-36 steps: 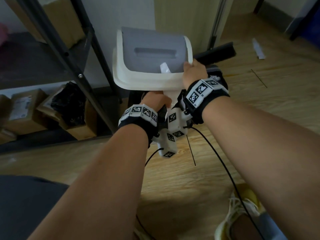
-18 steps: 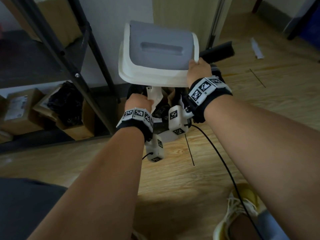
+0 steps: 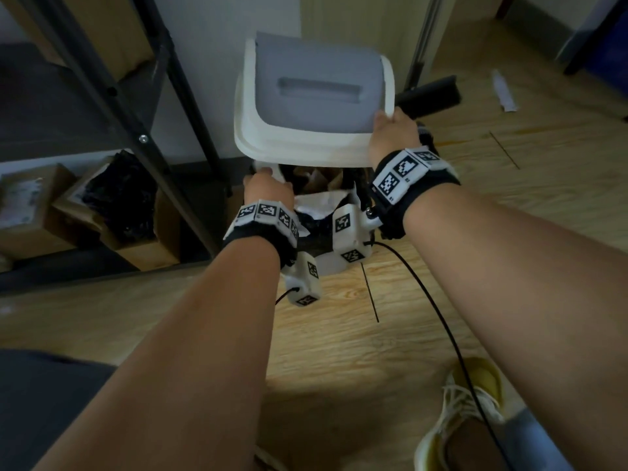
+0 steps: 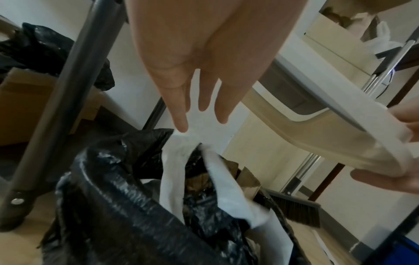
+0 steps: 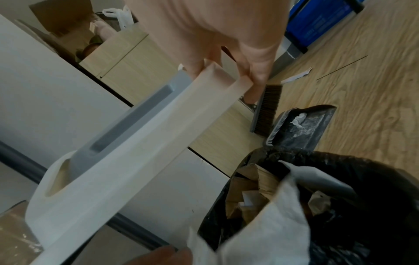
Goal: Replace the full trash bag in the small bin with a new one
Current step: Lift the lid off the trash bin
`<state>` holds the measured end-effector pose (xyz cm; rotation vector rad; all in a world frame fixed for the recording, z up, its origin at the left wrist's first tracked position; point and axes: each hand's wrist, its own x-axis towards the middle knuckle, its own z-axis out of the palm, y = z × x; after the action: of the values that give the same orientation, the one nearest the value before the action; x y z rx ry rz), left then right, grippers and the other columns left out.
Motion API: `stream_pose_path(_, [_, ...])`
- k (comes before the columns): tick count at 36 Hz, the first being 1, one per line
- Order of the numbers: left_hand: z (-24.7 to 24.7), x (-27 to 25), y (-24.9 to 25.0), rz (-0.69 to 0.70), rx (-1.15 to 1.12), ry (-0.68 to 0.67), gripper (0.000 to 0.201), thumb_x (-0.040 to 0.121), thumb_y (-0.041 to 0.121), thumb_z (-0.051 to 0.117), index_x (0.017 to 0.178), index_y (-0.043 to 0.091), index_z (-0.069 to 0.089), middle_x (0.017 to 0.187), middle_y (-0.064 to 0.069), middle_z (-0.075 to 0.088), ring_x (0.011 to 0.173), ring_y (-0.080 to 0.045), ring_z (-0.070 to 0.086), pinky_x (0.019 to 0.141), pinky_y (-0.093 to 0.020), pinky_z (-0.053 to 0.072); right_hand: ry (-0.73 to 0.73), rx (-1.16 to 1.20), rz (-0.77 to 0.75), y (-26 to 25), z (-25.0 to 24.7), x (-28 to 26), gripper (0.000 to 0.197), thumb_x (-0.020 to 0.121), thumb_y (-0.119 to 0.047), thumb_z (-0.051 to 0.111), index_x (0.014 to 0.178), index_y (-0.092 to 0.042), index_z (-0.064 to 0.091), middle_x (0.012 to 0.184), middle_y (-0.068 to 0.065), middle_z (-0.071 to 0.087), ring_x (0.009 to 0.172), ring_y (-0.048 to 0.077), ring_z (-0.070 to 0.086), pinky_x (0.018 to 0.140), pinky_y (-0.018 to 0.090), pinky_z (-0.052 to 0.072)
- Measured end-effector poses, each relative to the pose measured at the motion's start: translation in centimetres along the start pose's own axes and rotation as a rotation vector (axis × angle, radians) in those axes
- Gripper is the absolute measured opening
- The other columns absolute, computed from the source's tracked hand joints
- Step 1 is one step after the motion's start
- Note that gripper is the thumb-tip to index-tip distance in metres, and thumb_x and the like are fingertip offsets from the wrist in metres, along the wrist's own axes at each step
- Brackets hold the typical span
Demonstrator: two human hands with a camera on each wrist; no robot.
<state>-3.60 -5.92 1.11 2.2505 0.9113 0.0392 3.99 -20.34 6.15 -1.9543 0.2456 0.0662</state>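
My right hand [image 3: 390, 130] grips the near right corner of the bin lid [image 3: 316, 96], a white frame with a grey swing flap, and holds it tilted above the small bin [image 3: 328, 263]. In the right wrist view the thumb and fingers [image 5: 257, 77] clamp the lid's rim [image 5: 140, 161]. The bin is lined with a black trash bag [image 4: 113, 206] full of cardboard scraps [image 5: 249, 193] and white paper [image 4: 172, 172]. My left hand [image 3: 268, 188] hovers at the bin's far left rim, fingers [image 4: 181, 123] straight, tips touching the white paper.
A black metal shelf post [image 3: 136, 107] stands just left of the bin, with cardboard boxes [image 3: 30, 212] and a black bag [image 3: 119, 198] under the shelf. A brush [image 5: 267, 111] and dustpan [image 5: 301, 129] lean right behind the bin. My shoe [image 3: 469, 402] is near right.
The right hand has raised the lid higher off the bin, uncovering the trash. The left hand slid left from under the lid and opened over the white paper.
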Motion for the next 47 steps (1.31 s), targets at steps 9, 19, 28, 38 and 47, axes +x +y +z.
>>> stream_pose_path(9, [-2.1, -0.3, -0.7, -0.046, -0.118, 0.099, 0.044, 0.092, 0.006, 0.041, 0.136, 0.006, 0.044, 0.143, -0.017, 0.041, 0.125, -0.034, 0.049, 0.099, -0.036, 0.041, 0.025, -0.025, -0.045, 0.2, -0.6, -0.1, 0.039, 0.102, -0.028, 0.035, 0.133, -0.009, 0.048, 0.130, 0.014, 0.057, 0.117, 0.031, 0.055, 0.080, 0.027, 0.035])
stream_pose_path(19, [-4.1, -4.5, 0.4, 0.161, -0.282, 0.149, 0.038, 0.090, 0.015, 0.046, 0.128, 0.011, 0.047, 0.124, -0.009, 0.060, 0.111, -0.027, 0.058, 0.083, -0.028, 0.041, 0.084, 0.065, -0.013, 1.0, -3.4, -2.2, 0.035, 0.101, -0.024, 0.034, 0.130, -0.011, 0.051, 0.116, 0.012, 0.060, 0.108, 0.030, 0.059, 0.081, 0.033, 0.041])
stream_pose_path(28, [-2.9, -7.4, 3.8, 0.143, -0.304, -0.119, 0.074, 0.048, 0.035, 0.061, 0.119, 0.018, 0.049, 0.118, -0.007, 0.058, 0.106, -0.028, 0.059, 0.093, -0.041, 0.051, 0.144, 0.058, -0.005, 3.5, -7.7, -3.0, 0.036, 0.102, -0.024, 0.033, 0.134, -0.013, 0.047, 0.126, 0.012, 0.058, 0.112, 0.030, 0.057, 0.079, 0.031, 0.037])
stream_pose_path(38, [3.1, -8.1, 7.7, 0.122, -0.335, -0.141, 0.066, 0.082, 0.052, 0.053, 0.137, 0.018, 0.042, 0.130, -0.009, 0.054, 0.111, -0.032, 0.057, 0.089, -0.035, 0.046, 0.234, -0.098, 0.033, 6.9, -12.0, -0.4, 0.037, 0.103, -0.022, 0.033, 0.133, -0.007, 0.048, 0.128, 0.016, 0.058, 0.116, 0.031, 0.057, 0.077, 0.029, 0.035])
stream_pose_path(47, [10.3, -6.7, 10.4, 0.132, -0.263, -0.308, 0.065, 0.086, 0.050, 0.050, 0.142, 0.020, 0.036, 0.134, -0.010, 0.052, 0.115, -0.034, 0.055, 0.098, -0.042, 0.046, 0.256, -0.204, 0.246, 11.7, -15.8, 2.9, 0.032, 0.100, -0.015, 0.035, 0.123, -0.006, 0.055, 0.124, 0.018, 0.061, 0.114, 0.034, 0.058, 0.086, 0.036, 0.047])
